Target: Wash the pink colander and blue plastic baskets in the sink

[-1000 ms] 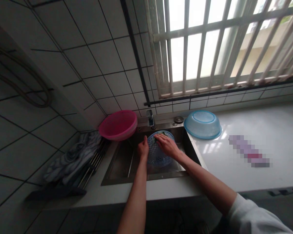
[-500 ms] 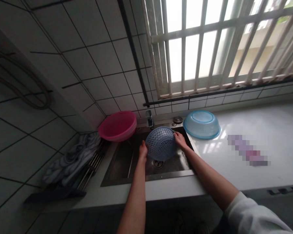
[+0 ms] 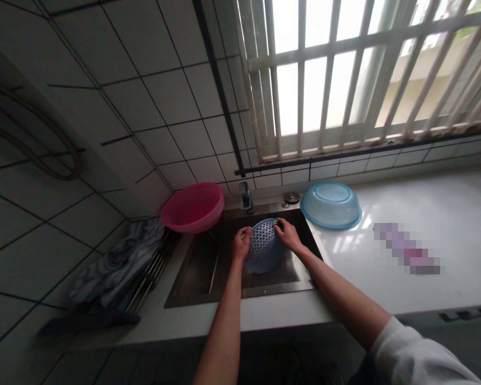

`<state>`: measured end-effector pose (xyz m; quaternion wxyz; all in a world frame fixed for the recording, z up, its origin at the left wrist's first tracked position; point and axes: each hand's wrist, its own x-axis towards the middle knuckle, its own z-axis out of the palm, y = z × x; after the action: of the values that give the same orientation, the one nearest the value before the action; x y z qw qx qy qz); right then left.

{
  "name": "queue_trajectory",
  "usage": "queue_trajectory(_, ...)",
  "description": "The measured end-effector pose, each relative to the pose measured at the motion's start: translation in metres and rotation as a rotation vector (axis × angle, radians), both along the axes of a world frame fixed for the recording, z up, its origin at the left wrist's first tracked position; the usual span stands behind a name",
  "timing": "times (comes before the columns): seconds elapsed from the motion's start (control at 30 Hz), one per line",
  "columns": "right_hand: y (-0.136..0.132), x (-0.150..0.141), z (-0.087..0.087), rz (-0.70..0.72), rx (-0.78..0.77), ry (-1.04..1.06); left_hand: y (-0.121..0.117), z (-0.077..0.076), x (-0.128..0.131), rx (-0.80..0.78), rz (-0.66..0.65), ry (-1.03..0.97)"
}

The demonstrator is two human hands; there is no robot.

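A blue plastic colander [image 3: 263, 247] with a pattern of holes is held tilted over the steel sink [image 3: 202, 267]. My left hand [image 3: 241, 243] is closed on its left rim, and my right hand [image 3: 287, 234] grips the upper right rim. A small green bit shows by my right fingertips; what it is I cannot make out. Behind the colander stands the faucet [image 3: 246, 197]. The sink drain is mostly hidden below the colander.
A pink basin [image 3: 192, 208] stands left of the sink, and an upturned light-blue basin [image 3: 331, 206] sits on the white counter [image 3: 404, 203] to the right. Left lie a bunched striped cloth [image 3: 116, 262] and a metal rack [image 3: 146, 280]. A blurred-out patch covers something on the counter.
The colander has been turned and tilted more steeply, and sits slightly lower. My left hand has moved up and right along with its rim; my right hand has shifted a little left.
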<state>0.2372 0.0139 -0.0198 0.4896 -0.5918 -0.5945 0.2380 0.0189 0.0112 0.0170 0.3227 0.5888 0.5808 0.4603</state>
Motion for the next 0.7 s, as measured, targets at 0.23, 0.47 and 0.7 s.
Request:
queue_trajectory(0.23,-0.037,-0.035,0.038,0.422,0.343,-0.121,-0.001,0.003,-0.003,-0.100,-0.021,0.050)
queue_trajectory(0.47,-0.027,-0.019,0.037,0.321,0.307,-0.116,0.001,0.004,-0.010,-0.127,0.160,-0.101)
queue_trajectory(0.7,-0.018,-0.006,0.024,0.202,0.164,-0.048,0.004,-0.005,-0.011,-0.114,0.144,-0.015)
